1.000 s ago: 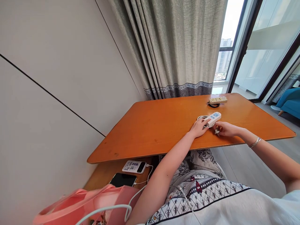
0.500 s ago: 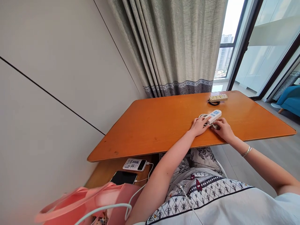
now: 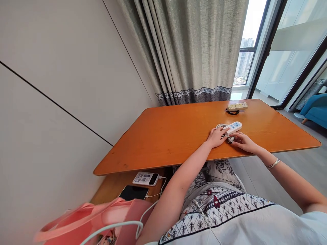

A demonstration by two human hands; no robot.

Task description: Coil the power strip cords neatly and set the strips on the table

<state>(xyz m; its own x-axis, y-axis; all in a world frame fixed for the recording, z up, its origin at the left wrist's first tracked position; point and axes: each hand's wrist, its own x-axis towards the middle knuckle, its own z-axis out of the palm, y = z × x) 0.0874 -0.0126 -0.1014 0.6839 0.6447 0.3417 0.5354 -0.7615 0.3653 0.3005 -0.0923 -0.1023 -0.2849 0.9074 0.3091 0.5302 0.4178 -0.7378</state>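
On the right half of the orange-brown table lies a white power strip with pale blue socket faces. Its white cord is looped beside and partly under it. My left hand grips the near end of the strip and the cord, its fingers curled over them. In my right hand the plug is pinched between thumb and fingers, its prongs pointing down toward the tabletop. Part of the cord is hidden under my fingers.
Farther back on the table is a cream power strip with a black cord. A white power bank and a black phone rest on a lower surface at left, near a pink bag. Curtains hang behind the table.
My right hand has turned and flattened a little, so the plug's prongs now show. The white strip has tilted slightly down; my left hand stays nearly in place.
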